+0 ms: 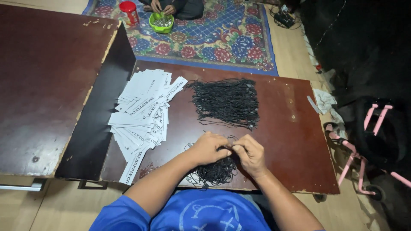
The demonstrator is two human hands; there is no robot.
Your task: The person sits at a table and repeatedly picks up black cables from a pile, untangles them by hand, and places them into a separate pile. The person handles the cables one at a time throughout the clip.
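Pinching a thin black cord (231,144) between the fingertips of the left hand (208,147) and the right hand (249,155), both grips closed on that same strand, knuckles almost touching. Lying directly under and just toward the body from the two grips, a loose tangle of black cords (215,172), spilling close to the near edge of the dark brown surface (295,149). Resting farther out on the surface, well apart from the hands, a larger, flatter heap of black cords (227,102), strands running mostly side by side. Fanning out to the left of both heaps, a spread of white paper tags (143,109) with dark printing, overlapping one another, the nearest one pointing toward the surface's front edge. Sitting beyond the surface on a patterned floral rug (231,38), another person's hands (162,7) working over a green bowl (161,22), a red-lidded jar (129,11) standing just beside it. Leaning at the right, a pink metal frame (376,115).
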